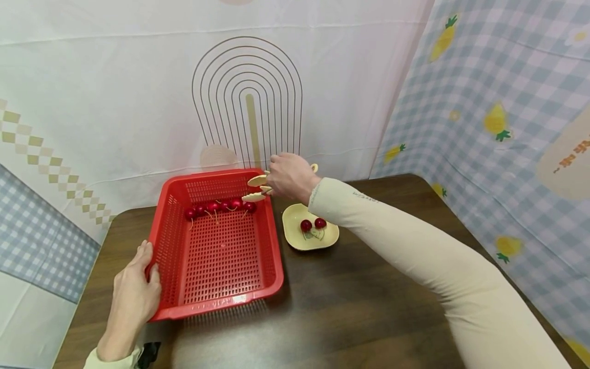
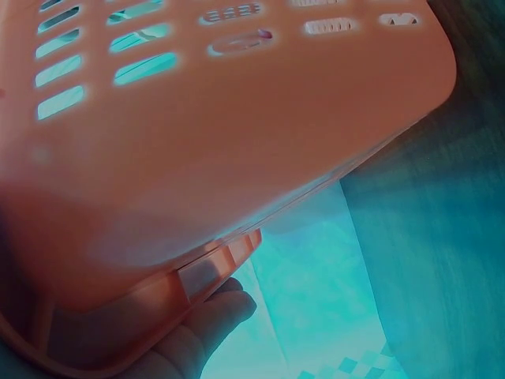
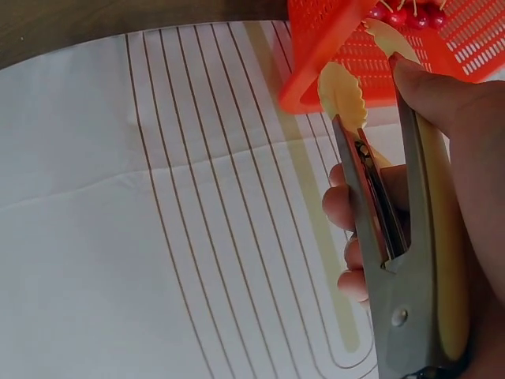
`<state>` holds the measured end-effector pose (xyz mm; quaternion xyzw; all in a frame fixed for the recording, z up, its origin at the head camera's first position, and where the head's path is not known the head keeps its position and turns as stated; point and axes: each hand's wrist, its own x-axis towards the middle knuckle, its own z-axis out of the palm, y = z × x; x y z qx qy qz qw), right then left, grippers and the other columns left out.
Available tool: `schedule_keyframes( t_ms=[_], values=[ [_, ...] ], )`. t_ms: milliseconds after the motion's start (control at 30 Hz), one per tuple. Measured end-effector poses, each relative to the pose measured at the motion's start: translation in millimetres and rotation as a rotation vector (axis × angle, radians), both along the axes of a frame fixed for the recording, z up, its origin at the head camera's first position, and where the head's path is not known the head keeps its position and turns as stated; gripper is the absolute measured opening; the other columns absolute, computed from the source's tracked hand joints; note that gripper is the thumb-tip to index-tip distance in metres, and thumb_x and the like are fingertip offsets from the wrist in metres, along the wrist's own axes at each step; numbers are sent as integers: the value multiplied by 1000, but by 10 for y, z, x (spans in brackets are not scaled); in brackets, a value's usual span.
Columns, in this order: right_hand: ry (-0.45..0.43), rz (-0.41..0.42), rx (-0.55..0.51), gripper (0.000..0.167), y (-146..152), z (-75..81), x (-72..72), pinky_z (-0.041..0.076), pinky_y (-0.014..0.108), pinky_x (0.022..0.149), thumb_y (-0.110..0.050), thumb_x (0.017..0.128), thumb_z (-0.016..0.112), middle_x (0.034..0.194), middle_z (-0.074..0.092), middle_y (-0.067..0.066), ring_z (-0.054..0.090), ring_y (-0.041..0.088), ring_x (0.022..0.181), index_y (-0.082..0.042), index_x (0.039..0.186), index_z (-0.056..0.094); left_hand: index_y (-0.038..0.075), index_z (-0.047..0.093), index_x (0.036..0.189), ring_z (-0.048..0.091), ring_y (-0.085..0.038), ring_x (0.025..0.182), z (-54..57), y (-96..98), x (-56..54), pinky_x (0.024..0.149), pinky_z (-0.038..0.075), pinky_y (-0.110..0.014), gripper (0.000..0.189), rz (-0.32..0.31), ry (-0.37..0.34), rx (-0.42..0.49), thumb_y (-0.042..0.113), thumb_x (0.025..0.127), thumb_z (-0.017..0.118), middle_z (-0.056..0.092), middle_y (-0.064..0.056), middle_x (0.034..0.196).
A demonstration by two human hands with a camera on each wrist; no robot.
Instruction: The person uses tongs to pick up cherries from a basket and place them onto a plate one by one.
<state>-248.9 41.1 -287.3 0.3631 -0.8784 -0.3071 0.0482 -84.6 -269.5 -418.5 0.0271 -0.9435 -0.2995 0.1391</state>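
My left hand [image 1: 134,289] grips the left rim of a red plastic basket [image 1: 215,306], thumb over the edge. Several dark red cherries [image 1: 213,206] with stems lie in a row along the basket's back wall. My right hand [image 1: 291,177] holds a pair of tongs [image 3: 402,304] with cream scalloped tips. Those tips [image 1: 253,197] stand apart with nothing between them, above the basket's back right corner. Right of the basket is a small pale yellow dish [image 1: 291,238] holding two cherries [image 1: 306,225]. In the left wrist view the basket wall [image 2: 237,134] hides the cherries.
Everything stands on a dark wooden table [image 1: 369,297]. A white cloth [image 1: 115,102] with an arch pattern hangs behind it. On the right hangs a blue checked cloth [image 1: 465,128] with pineapple prints. My right sleeve [image 1: 415,246] crosses the table's right half.
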Motion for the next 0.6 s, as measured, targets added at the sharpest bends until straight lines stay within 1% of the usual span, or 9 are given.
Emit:
schedule_keyframes(
  t_ms=[100,300,433,500,600],
  values=[
    [9,2,18,35,-49,-11,10,54,30,95,-41,105,52,107,75,0,64,20,103,-21,100,79,-11,39,150,41,-52,142,1,1,-2,112,36,-67,52,0,-3,-2,2,101,48,37,-30,157],
    [32,12,65,30,-136,-25,21,53,29,95,-32,105,51,108,75,-3,64,18,105,-25,100,79,-12,39,150,41,-52,142,-5,3,3,113,35,-66,52,2,-7,-3,2,101,48,37,-30,157],
    [24,14,84,30,-203,-41,11,52,27,94,-19,105,51,109,75,-5,63,17,106,-25,101,80,-12,39,150,42,-52,142,-3,4,6,113,36,-66,52,4,-4,-4,2,101,48,37,-31,156],
    [26,20,113,30,-232,-56,10,52,26,94,-14,103,52,111,75,-6,63,16,107,-25,102,80,-12,39,150,42,-52,142,-2,5,4,113,36,-66,51,4,-5,-5,2,101,48,38,-30,156],
    [37,31,147,30,-271,-85,16,52,26,95,-11,102,54,112,75,-7,63,15,108,-26,107,79,-11,39,150,42,-51,142,-5,11,6,113,36,-66,52,5,-3,-2,2,101,49,38,-30,156]
  ],
)
